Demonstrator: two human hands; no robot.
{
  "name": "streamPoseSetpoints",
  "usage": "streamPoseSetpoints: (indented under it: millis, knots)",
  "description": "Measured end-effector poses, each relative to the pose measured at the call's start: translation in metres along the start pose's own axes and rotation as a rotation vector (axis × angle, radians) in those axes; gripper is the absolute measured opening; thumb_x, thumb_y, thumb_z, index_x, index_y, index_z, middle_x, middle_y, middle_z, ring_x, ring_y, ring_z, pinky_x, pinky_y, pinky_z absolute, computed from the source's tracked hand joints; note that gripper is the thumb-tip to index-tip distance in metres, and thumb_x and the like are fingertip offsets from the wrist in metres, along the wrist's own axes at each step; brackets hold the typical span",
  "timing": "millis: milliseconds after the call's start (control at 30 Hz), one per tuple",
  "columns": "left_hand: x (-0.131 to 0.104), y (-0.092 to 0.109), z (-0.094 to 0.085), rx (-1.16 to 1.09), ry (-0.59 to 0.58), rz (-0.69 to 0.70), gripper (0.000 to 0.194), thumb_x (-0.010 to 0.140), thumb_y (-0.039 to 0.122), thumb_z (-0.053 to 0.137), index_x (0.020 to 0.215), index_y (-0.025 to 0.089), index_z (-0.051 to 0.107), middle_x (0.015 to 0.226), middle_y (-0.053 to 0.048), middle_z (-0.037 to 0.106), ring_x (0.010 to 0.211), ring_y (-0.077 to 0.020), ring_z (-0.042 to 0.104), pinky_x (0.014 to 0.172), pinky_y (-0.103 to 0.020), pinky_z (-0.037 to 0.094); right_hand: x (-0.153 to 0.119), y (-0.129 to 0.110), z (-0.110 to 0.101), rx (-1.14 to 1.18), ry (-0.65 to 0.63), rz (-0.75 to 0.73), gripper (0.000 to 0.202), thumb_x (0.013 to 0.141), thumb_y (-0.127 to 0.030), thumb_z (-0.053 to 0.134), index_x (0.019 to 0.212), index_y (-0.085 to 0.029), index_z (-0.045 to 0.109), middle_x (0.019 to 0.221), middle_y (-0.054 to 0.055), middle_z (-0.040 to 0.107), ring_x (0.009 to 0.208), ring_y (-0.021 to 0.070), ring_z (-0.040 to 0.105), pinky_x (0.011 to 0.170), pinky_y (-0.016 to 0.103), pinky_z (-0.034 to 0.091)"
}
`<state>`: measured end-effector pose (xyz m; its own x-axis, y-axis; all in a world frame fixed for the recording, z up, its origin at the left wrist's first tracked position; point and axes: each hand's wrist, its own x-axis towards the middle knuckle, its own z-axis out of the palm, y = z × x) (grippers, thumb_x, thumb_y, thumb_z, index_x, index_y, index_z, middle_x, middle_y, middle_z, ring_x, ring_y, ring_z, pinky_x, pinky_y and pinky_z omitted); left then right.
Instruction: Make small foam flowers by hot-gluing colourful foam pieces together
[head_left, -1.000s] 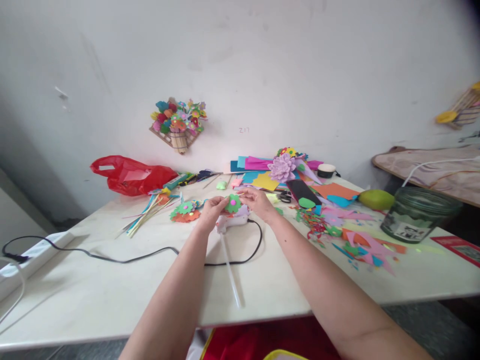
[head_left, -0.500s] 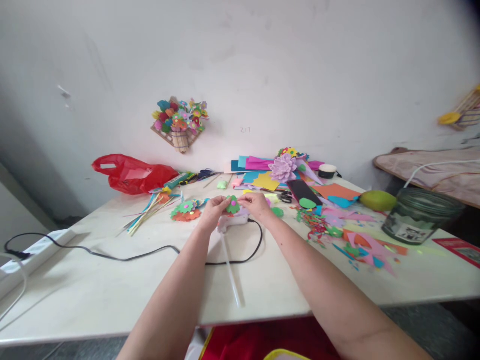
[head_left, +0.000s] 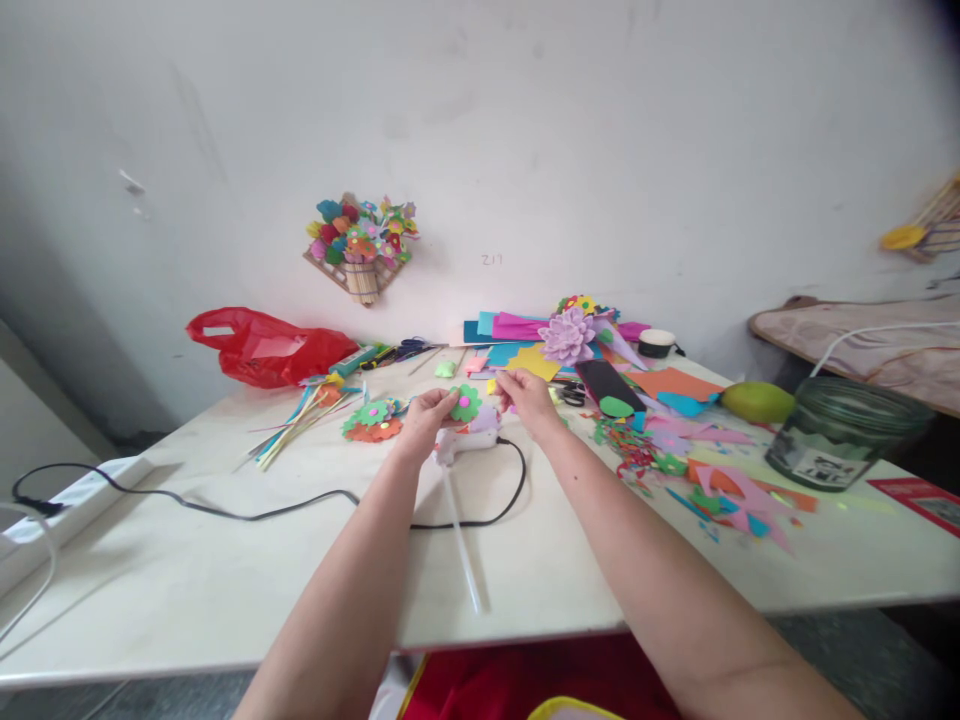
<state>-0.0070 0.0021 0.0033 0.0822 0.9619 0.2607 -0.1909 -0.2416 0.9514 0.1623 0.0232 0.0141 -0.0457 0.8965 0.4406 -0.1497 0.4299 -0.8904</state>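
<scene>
My left hand [head_left: 429, 418] pinches the edge of a green foam flower [head_left: 466, 403] with a pink centre. Just to its right is my right hand [head_left: 529, 398], its fingers closed near a small yellow piece; whether it grips that is too small to tell. Beneath the hands lies a white glue gun [head_left: 469, 440], a clear glue stick [head_left: 461, 550] pointing from it toward the front edge. Left of my left hand, a green flower [head_left: 370, 413] rests beside an orange scalloped piece [head_left: 375, 431].
Thin strips [head_left: 292, 430] and a red plastic bag [head_left: 270, 348] are at the left. A black cable [head_left: 262, 518] crosses the table. At the right are a phone [head_left: 609, 385], foam scraps [head_left: 735, 490] and a glass jar [head_left: 840, 430].
My right hand has moved slightly up and right, away from the green flower. The flower stays in my left hand and more of its face shows.
</scene>
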Motion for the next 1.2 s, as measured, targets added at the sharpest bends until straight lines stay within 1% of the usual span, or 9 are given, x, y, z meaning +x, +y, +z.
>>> streamPoseSetpoints:
  millis: [167,267,400,533,633,767,933,1033,1200]
  knots:
    - [-0.001,0.001,0.0,-0.002,0.004,-0.012,0.033,0.061,0.043,0.067,0.066,0.013,0.056,0.058,-0.001,0.06,0.054,-0.0126,0.058,0.059,-0.029,0.051,-0.001,-0.008,-0.004,0.28,0.006,0.081,0.033,0.07,-0.05,0.053,0.067,-0.018,0.046,0.07,0.003,0.062,0.048,0.0094,0.052,0.039,0.021,0.039]
    - [0.0,0.001,0.0,0.002,0.007,-0.018,0.033,0.06,0.043,0.067,0.066,0.013,0.056,0.057,-0.001,0.06,0.054,-0.0128,0.058,0.058,-0.029,0.051,-0.002,-0.013,-0.004,0.33,-0.095,0.133,0.035,0.071,-0.053,0.051,0.066,-0.019,0.043,0.073,0.006,0.065,0.052,0.0128,0.057,0.042,0.023,0.042]
    - [0.0,-0.001,0.0,0.027,0.008,-0.015,0.033,0.062,0.043,0.067,0.067,0.013,0.056,0.058,-0.002,0.061,0.056,-0.014,0.06,0.059,-0.028,0.051,-0.003,-0.016,0.0,0.339,-0.153,0.051,0.031,0.074,-0.049,0.05,0.066,-0.019,0.046,0.069,0.006,0.065,0.068,0.0179,0.062,0.064,0.032,0.049]
    - [0.001,-0.001,-0.001,0.035,0.01,-0.022,0.033,0.061,0.042,0.067,0.067,0.012,0.056,0.059,-0.003,0.062,0.056,-0.0146,0.061,0.058,-0.028,0.051,0.0,-0.013,0.0,0.026,-0.019,-0.18,0.02,0.075,-0.039,0.052,0.069,-0.02,0.054,0.09,0.006,0.066,0.098,0.0186,0.056,0.088,0.037,0.039]
    - [0.001,0.0,-0.002,0.017,0.013,-0.02,0.031,0.062,0.041,0.067,0.066,0.012,0.056,0.058,-0.002,0.062,0.055,-0.0143,0.06,0.058,-0.029,0.051,0.004,-0.005,-0.005,-0.355,0.119,-0.303,0.017,0.067,-0.029,0.06,0.055,-0.019,0.052,0.092,0.006,0.065,0.108,0.0218,0.048,0.096,0.04,0.03]
    - [0.001,0.002,-0.004,-0.017,0.027,-0.01,0.031,0.06,0.041,0.068,0.07,0.012,0.058,0.061,-0.003,0.063,0.058,-0.016,0.062,0.061,-0.031,0.052,0.006,0.001,-0.008,-0.42,0.203,-0.232,0.011,0.064,-0.024,0.06,0.057,-0.019,0.053,0.078,0.005,0.065,0.084,0.0201,0.058,0.081,0.037,0.042]
    - [0.001,0.003,-0.005,-0.031,0.01,-0.004,0.031,0.061,0.04,0.068,0.072,0.013,0.059,0.065,-0.004,0.063,0.061,-0.0171,0.063,0.063,-0.032,0.052,0.003,0.0,-0.001,-0.218,0.046,0.002,0.012,0.065,-0.03,0.057,0.068,-0.018,0.057,0.057,0.0,0.059,0.048,0.0126,0.053,0.048,0.025,0.043]
    - [0.0,0.004,-0.004,-0.02,-0.006,-0.009,0.03,0.061,0.04,0.067,0.071,0.013,0.059,0.063,-0.003,0.062,0.06,-0.016,0.062,0.063,-0.031,0.052,0.002,-0.002,0.002,-0.269,-0.004,-0.129,0.015,0.067,-0.029,0.056,0.076,-0.018,0.061,0.063,0.001,0.061,0.053,0.0126,0.054,0.05,0.025,0.043]
    - [-0.001,0.004,-0.002,-0.018,-0.039,-0.01,0.028,0.062,0.038,0.067,0.07,0.013,0.058,0.062,-0.002,0.061,0.059,-0.0145,0.06,0.061,-0.029,0.051,-0.001,-0.006,0.002,-0.642,-0.086,-0.463,0.014,0.073,-0.022,0.054,0.078,-0.02,0.067,0.081,0.005,0.063,0.078,0.0167,0.055,0.069,0.028,0.043]
